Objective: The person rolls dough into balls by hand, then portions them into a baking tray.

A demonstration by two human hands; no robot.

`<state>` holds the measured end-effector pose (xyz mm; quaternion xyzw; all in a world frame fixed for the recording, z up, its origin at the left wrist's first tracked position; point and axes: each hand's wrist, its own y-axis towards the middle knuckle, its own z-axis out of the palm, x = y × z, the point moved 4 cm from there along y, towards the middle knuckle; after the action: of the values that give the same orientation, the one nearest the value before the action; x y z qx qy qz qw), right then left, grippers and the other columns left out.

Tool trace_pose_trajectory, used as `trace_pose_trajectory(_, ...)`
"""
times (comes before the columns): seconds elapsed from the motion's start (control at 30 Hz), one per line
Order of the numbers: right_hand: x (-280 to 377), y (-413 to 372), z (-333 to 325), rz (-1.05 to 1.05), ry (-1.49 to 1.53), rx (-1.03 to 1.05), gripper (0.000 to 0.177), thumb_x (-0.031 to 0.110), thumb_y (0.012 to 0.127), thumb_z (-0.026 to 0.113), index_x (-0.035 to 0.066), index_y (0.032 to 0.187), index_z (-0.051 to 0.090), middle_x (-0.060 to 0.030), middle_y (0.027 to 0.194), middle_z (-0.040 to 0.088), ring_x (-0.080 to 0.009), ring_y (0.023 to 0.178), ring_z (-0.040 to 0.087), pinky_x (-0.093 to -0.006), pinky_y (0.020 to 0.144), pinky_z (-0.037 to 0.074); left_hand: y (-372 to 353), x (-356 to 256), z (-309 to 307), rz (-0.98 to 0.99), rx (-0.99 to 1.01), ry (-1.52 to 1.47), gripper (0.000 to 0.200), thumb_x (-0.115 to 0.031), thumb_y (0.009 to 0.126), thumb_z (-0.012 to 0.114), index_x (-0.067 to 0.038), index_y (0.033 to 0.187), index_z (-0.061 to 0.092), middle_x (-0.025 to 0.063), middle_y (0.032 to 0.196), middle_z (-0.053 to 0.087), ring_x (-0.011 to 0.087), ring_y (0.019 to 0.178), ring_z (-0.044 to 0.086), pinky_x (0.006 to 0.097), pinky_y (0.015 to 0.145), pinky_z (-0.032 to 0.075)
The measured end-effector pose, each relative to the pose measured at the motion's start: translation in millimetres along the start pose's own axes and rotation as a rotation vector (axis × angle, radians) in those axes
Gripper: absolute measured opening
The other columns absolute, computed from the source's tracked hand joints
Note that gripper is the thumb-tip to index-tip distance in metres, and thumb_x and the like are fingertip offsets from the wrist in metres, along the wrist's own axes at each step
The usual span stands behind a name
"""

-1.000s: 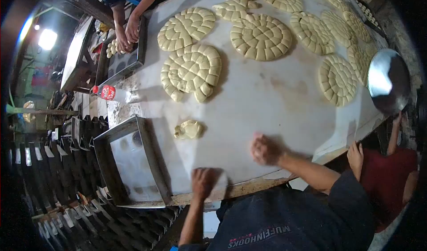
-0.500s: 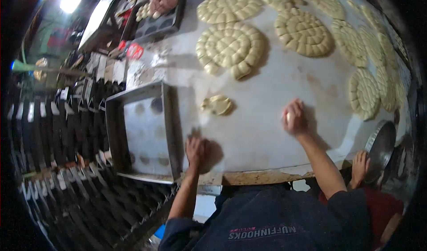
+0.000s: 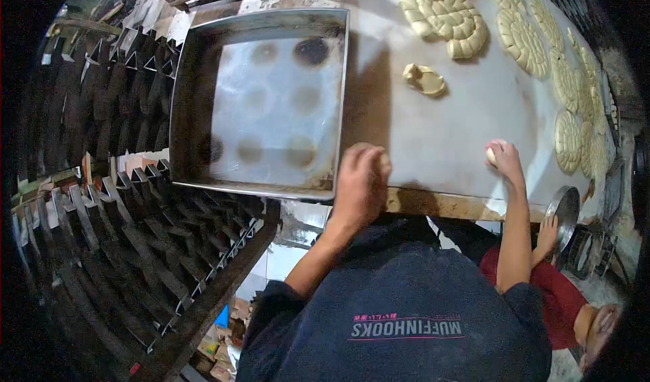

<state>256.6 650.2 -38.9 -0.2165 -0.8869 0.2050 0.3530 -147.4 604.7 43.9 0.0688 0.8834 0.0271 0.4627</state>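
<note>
My left hand (image 3: 364,184) is raised beside the near right corner of a large metal baking pan (image 3: 344,104), fingers curled, with a small pale edge of dough showing at its fingertips. My right hand (image 3: 506,160) rests over the table's near side, closed around a small ball of dough (image 3: 491,154). Between and beyond the hands, a loose lump of dough (image 3: 426,80) lies on the white work table (image 3: 447,135). Behind it is a round of dough cut into many pieces (image 3: 447,13).
More cut dough rounds (image 3: 523,43) line the table's far right. Another person's hand (image 3: 547,233) touches a round metal pan (image 3: 563,216) at the right. Dark racks of slatted metal (image 3: 101,246) stand at the left. The baking pan has a greasy, spotted bottom.
My view has swung left, bringing the baking pan closer to the middle. My left hand has lifted off the table toward the pan. My right hand stays closed on its dough ball.
</note>
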Motion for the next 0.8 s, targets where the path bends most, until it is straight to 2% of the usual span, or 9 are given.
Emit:
trace_pose_trajectory(0.13,169,-79,81,-0.507,0.334,0.159,0.03,0.006,0.089,0.059,-0.001,0.119,0.061,-0.0134,0.112,0.064,-0.0197,0.097,0.064,-0.0333,0.078,0.058,-6,48,-91,-0.225,-0.158,0.11,0.042,-0.014,0.087,0.068,0.0,0.123,0.054,0.0243,0.107,0.064,0.0357,0.096,0.065,0.0417,0.081,0.053)
trace_pose_trajectory(0.23,293,-132,134,-1.284,0.099,-0.073,0.032,0.008,0.081,0.07,0.002,0.11,0.059,-0.017,0.104,0.062,-0.032,0.093,0.065,-0.0377,0.081,0.055,-5,96,-85,-0.274,0.074,0.325,0.061,-0.009,0.08,0.067,0.005,0.133,0.043,0.0213,0.094,0.069,0.0329,0.086,0.068,0.0445,0.078,0.053)
trace_pose_trajectory(0.3,312,-122,191,-1.427,0.109,0.046,0.033,0.014,0.078,0.074,0.001,0.104,0.058,-0.0171,0.102,0.061,-0.036,0.1,0.062,-0.0411,0.087,0.053,-3,100,-77,-0.323,0.17,0.518,0.078,-0.012,0.076,0.07,0.008,0.14,0.032,0.0182,0.083,0.071,0.0333,0.082,0.069,0.0454,0.078,0.052)
trace_pose_trajectory(0.43,308,-121,205,-1.413,-0.49,0.202,0.035,0.022,0.083,0.072,0.002,0.111,0.062,-0.0165,0.114,0.062,-0.0321,0.119,0.056,-0.0503,0.105,0.042,-4,108,-92,-0.243,0.217,0.157,0.117,-0.028,0.065,0.089,0.01,0.146,0.014,0.0242,0.097,0.07,0.0371,0.083,0.069,0.0436,0.076,0.055)
trace_pose_trajectory(0.47,297,-119,193,-1.357,-0.32,0.144,0.036,0.021,0.082,0.072,0.002,0.11,0.063,-0.0162,0.113,0.062,-0.0318,0.124,0.052,-0.055,0.111,0.033,-5,116,-94,-0.124,0.146,0.217,0.12,-0.029,0.063,0.091,0.01,0.147,0.015,0.0252,0.104,0.068,0.0354,0.086,0.068,0.0428,0.078,0.054)
trace_pose_trajectory(0.53,274,-114,140,-1.265,-0.045,-0.012,0.028,0.019,0.081,0.071,0.003,0.103,0.065,-0.0155,0.104,0.063,-0.0322,0.109,0.058,-0.0475,0.1,0.044,1,117,-94,-0.139,0.02,0.36,0.117,-0.03,0.063,0.092,0.009,0.147,0.02,0.0247,0.113,0.064,0.0323,0.093,0.066,0.0412,0.082,0.054)
trace_pose_trajectory(0.63,183,-66,88,-0.924,0.032,-0.295,0.019,0.015,0.08,0.067,0.004,0.094,0.063,-0.015,0.094,0.061,-0.0316,0.094,0.061,-0.0409,0.086,0.051,60,42,-65,-0.261,-0.078,0.157,0.086,-0.025,0.073,0.088,0.001,0.141,0.041,0.0163,0.113,0.063,0.0233,0.097,0.063,0.0348,0.082,0.054)
trace_pose_trajectory(0.7,97,-20,77,-0.68,0.096,-0.425,0.014,0.016,0.081,0.065,0.005,0.088,0.06,-0.0131,0.087,0.059,-0.0313,0.083,0.06,-0.0418,0.079,0.05,120,-6,-8,-0.023,0.168,-0.207,0.066,-0.018,0.082,0.081,-0.002,0.136,0.048,0.0131,0.116,0.062,0.0184,0.098,0.062,0.0315,0.083,0.054)
trace_pose_trajectory(0.8,1,-4,26,-0.607,0.094,-0.58,0.021,0.024,0.087,0.061,0.004,0.082,0.056,-0.0119,0.077,0.055,-0.031,0.072,0.056,-0.0422,0.068,0.045,232,13,89,-0.147,0.426,-0.622,0.042,-0.021,0.09,0.072,0.003,0.122,0.061,0.0121,0.103,0.067,0.0173,0.094,0.065,0.0302,0.082,0.053)
